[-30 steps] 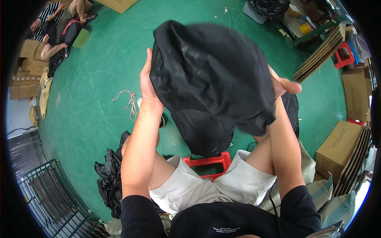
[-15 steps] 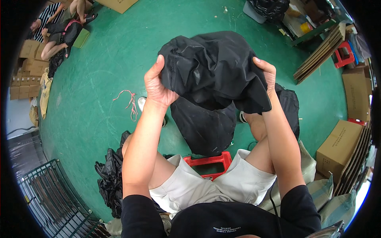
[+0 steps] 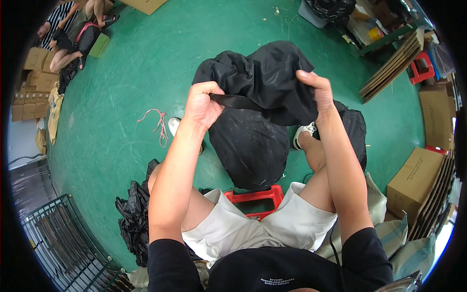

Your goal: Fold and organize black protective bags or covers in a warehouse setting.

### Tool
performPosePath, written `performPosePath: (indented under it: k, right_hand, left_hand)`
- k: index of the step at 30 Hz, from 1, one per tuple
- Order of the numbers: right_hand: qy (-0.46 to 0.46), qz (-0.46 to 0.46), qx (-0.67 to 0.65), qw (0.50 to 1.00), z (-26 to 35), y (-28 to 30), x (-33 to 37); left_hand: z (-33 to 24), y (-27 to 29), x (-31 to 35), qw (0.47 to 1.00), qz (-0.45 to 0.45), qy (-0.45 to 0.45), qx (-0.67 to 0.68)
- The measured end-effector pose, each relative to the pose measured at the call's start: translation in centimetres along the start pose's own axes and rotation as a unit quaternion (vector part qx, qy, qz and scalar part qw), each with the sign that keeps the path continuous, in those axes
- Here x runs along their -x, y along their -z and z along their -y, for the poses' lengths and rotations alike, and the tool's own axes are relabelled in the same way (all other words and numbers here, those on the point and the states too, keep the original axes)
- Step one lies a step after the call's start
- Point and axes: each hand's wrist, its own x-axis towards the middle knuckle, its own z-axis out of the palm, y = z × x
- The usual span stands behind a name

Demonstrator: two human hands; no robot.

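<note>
A crumpled black cloth piece (image 3: 267,78), smooth and bulging like a bag or cover, is held up in front of me between both hands. My left hand (image 3: 204,104) is closed on a flat black band or hem at its near left edge. My right hand (image 3: 320,95) grips the right side; the thumb shows on the near face, and the fingers behind are partly hidden and blurred. Below the cloth, a full-looking black bag (image 3: 250,151) stands between my feet. A red plastic stool (image 3: 279,194) shows between my thighs.
Another black bag (image 3: 354,136) lies beside my right leg, and black plastic (image 3: 134,219) is heaped at my left. Pink string (image 3: 161,129) lies on the green floor. Cartons (image 3: 416,177) stand at right, a metal rack (image 3: 68,238) at lower left. Another person (image 3: 68,29) sits far left.
My left hand has moved from the cloth's left side to the band on its near edge. My right hand has shifted slightly left, and the cloth has lifted and folded at its lower right.
</note>
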Motion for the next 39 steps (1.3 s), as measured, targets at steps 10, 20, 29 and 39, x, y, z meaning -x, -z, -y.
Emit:
performPosePath:
  k: [10, 20, 29, 39]
  right_hand:
    - [-0.02, 0.058, 0.139, 0.988, -1.1, -1.7, -0.2]
    - [0.004, 0.056, -0.083, 0.995, -0.8, -0.2, -2.2]
    - [0.051, -0.012, -0.047, 0.998, -1.5, -1.6, -3.0]
    - [0.106, -0.033, -0.147, 0.983, 0.0, -0.3, -6.2]
  left_hand:
    - [-1.8, 2.3, 0.6, 0.997, -0.001, -0.047, 0.057]
    - [3.0, 0.5, -0.5, 0.952, -0.264, 0.041, -0.15]
    - [2.7, -2.1, 1.1, 0.986, -0.15, 0.056, -0.041]
    - [-2.3, -1.3, -2.2, 0.957, -0.211, -0.195, 0.047]
